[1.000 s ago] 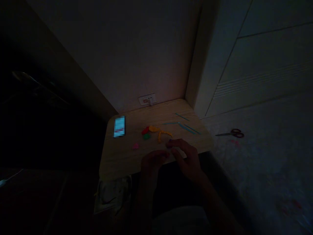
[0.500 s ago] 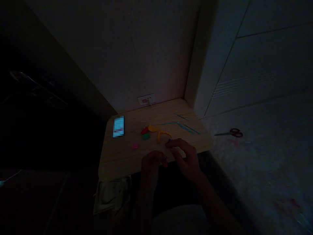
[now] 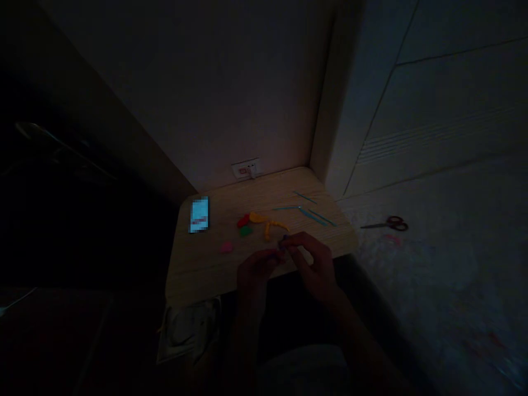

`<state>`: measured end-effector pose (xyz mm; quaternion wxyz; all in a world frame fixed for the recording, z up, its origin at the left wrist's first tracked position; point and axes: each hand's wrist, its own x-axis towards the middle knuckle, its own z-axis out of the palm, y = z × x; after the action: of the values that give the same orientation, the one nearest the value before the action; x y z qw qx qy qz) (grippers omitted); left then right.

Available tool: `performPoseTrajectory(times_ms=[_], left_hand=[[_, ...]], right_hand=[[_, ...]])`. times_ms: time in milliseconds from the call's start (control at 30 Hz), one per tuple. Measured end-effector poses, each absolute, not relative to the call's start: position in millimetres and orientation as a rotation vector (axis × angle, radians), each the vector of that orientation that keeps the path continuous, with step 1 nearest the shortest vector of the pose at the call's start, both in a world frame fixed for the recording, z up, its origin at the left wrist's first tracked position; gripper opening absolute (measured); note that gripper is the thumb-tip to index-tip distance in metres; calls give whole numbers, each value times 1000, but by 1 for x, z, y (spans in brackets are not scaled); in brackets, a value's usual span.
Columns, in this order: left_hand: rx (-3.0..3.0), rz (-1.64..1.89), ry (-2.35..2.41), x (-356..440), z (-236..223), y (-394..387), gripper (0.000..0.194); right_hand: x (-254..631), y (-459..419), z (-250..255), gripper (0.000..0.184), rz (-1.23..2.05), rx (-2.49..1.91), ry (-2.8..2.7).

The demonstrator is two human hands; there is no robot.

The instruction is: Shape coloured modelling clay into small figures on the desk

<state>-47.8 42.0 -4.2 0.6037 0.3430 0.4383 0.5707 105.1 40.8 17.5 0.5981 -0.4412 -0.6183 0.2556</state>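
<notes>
In the dim head view, my right hand (image 3: 315, 261) pinches a small dark purple lump of modelling clay (image 3: 284, 240) over the table's near edge. My left hand (image 3: 258, 267) has its fingertips together right beside it, with a purplish bit of clay showing between them. Just beyond the hands lie an orange clay strip with a braided look (image 3: 278, 224) and a smooth orange piece (image 3: 258, 218). Red clay (image 3: 243, 221) and green clay (image 3: 246, 231) sit to the left of these, and a flat pink piece (image 3: 226, 247) is nearer to me.
Several thin blue tools (image 3: 313, 215) lie at the table's right side. A phone with a lit screen (image 3: 199, 214) rests at the left of the wooden table (image 3: 198, 275). Scissors (image 3: 390, 224) lie off to the right. A wall socket (image 3: 246, 169) holds a plug behind the table.
My left hand has risen slightly and come to the right hand, so the fingertips of both now meet at the purple clay. The things on the table have stayed put.
</notes>
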Motion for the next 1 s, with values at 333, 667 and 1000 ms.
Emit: performPoseTrajectory(times_ms=[333, 667, 1000], left_hand=[[757, 1360, 1089, -47, 0, 42, 38], [787, 1352, 938, -42, 8, 39, 45], [812, 1370, 894, -41, 5, 37, 24]], right_hand=[[108, 42, 19, 16, 595, -1027, -1439], [108, 41, 21, 17, 601, -1049, -1444], [107, 41, 19, 17, 587, -1034, -1443]])
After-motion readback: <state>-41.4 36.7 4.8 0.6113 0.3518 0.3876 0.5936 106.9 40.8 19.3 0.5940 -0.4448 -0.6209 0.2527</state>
